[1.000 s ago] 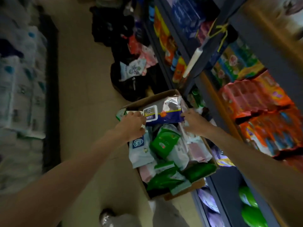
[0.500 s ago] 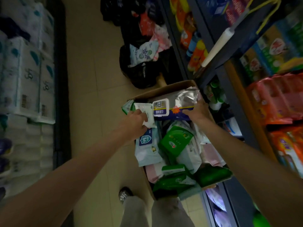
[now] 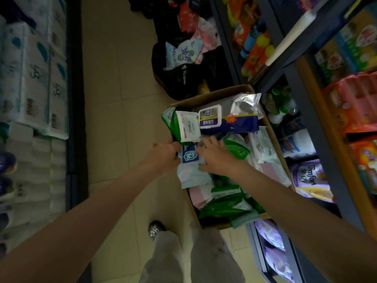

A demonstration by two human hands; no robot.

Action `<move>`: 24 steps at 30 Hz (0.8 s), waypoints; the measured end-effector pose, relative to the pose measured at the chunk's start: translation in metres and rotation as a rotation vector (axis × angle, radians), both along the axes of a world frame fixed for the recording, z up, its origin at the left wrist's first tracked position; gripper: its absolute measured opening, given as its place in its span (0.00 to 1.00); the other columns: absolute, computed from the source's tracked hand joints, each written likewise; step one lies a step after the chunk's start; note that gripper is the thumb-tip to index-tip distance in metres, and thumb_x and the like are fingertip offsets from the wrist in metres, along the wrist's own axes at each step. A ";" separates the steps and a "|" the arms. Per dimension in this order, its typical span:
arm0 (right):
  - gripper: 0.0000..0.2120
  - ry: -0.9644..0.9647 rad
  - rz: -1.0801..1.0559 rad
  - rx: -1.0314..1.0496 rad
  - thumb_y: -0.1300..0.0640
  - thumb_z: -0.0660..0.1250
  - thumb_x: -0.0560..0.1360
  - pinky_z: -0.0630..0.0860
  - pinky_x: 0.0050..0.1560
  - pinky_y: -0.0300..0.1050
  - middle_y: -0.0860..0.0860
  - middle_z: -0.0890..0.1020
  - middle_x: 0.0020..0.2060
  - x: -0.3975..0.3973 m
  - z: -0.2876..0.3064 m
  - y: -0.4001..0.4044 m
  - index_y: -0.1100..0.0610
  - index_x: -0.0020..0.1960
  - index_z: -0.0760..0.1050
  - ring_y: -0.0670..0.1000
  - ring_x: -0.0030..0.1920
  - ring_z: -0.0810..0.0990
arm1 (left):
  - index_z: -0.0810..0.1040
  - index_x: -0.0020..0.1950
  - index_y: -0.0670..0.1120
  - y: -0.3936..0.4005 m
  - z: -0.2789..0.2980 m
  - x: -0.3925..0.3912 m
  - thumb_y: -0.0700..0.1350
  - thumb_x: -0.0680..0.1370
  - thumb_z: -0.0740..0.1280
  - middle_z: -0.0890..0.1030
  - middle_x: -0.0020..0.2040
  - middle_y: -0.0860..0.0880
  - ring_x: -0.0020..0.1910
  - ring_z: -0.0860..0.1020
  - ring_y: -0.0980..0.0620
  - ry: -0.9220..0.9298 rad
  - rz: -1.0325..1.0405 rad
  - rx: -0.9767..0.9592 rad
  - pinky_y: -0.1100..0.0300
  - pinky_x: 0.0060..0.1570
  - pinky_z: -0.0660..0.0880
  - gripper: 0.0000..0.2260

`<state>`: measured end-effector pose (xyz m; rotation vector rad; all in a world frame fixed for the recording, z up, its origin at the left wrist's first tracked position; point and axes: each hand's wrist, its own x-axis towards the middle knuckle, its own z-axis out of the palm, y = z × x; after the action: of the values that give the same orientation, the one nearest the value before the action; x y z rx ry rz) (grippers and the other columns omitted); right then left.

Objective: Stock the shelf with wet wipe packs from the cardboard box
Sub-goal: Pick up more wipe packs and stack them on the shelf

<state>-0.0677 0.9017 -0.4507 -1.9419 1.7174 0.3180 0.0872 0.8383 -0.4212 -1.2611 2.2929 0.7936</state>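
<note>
An open cardboard box (image 3: 212, 95) stands on the floor by the shelf (image 3: 326, 152), full of wet wipe packs. A large silver and navy pack (image 3: 234, 117) lies across its far end, with a small white pack (image 3: 187, 127) leaning beside it. Green packs (image 3: 224, 209) and pink ones fill the near half. My left hand (image 3: 163, 158) grips the left edge of a pale blue pack with a blue label (image 3: 190, 174). My right hand (image 3: 216, 158) curls its fingers and thumb round the same pack's right side.
Shelves on the right hold orange, red and purple packaged goods (image 3: 310, 180). Black bags (image 3: 179, 78) with more packs sit on the floor beyond the box. Stacked tissue bundles (image 3: 34, 78) line the left side of the tiled aisle. My legs and a shoe (image 3: 155, 229) are below.
My left hand let go of the small white pack and my right hand let go of the silver pack. Both hands came back toward me onto the pale blue pack.
</note>
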 end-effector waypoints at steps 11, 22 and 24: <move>0.38 0.371 0.396 0.053 0.48 0.74 0.66 0.61 0.66 0.66 0.60 0.63 0.72 0.052 -0.060 0.037 0.42 0.72 0.60 0.65 0.71 0.63 | 0.66 0.69 0.44 0.028 -0.041 0.040 0.42 0.77 0.61 0.69 0.64 0.41 0.59 0.74 0.41 -0.045 0.063 0.123 0.52 0.58 0.69 0.19; 0.21 0.291 0.481 -0.373 0.54 0.78 0.55 0.78 0.42 0.48 0.53 0.82 0.47 0.028 -0.073 0.028 0.48 0.48 0.80 0.54 0.46 0.77 | 0.65 0.69 0.42 0.018 -0.047 0.021 0.44 0.78 0.60 0.68 0.64 0.41 0.61 0.72 0.42 -0.054 0.115 0.120 0.54 0.57 0.69 0.20; 0.21 0.278 0.445 -0.372 0.56 0.77 0.56 0.76 0.39 0.46 0.54 0.82 0.45 0.021 -0.069 0.031 0.52 0.48 0.78 0.53 0.42 0.79 | 0.66 0.68 0.41 0.023 -0.047 0.013 0.43 0.78 0.60 0.69 0.64 0.40 0.61 0.73 0.42 -0.067 0.104 0.105 0.53 0.57 0.69 0.19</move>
<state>-0.0463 0.9326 -0.5197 -2.6670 1.5734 0.4721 0.1006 0.8610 -0.4684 -1.3476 2.1183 0.8816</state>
